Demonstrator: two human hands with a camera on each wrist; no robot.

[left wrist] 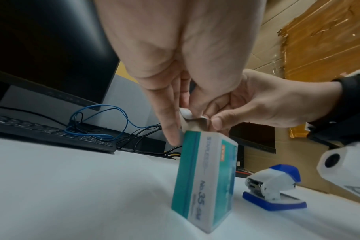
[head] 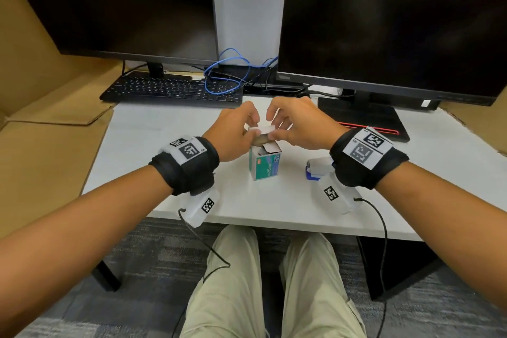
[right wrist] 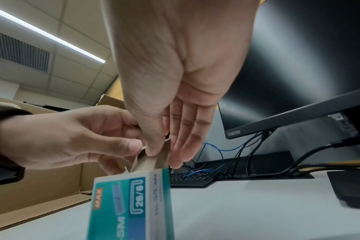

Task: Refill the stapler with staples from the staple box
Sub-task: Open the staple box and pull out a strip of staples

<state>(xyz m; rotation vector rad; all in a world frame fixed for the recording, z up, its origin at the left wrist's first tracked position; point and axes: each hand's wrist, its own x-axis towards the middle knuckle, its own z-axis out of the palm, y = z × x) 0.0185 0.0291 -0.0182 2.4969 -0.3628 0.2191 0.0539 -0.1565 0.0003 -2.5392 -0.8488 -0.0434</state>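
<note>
A teal staple box (head: 265, 167) stands upright on the white desk (head: 153, 156), and its brown top flaps (head: 267, 145) are open. My left hand (head: 253, 127) pinches a flap at the box's top from the left. My right hand (head: 273, 126) pinches a flap from the right with its thumb, the other fingers straight behind it. The left wrist view shows the box (left wrist: 203, 183) with both hands meeting over its crumpled flap (left wrist: 195, 125). A blue and white stapler (head: 315, 171) sits on the desk to the right of the box, partly hidden by my right wrist; it (left wrist: 274, 191) is closed. No staples are visible.
Two dark monitors (head: 123, 3) (head: 397, 22) stand at the back, with a black keyboard (head: 170, 89) and a tangle of blue cable (head: 225, 74) between them. The right monitor's base (head: 365, 121) lies behind my right hand. Cardboard (head: 49, 145) borders the desk on the left.
</note>
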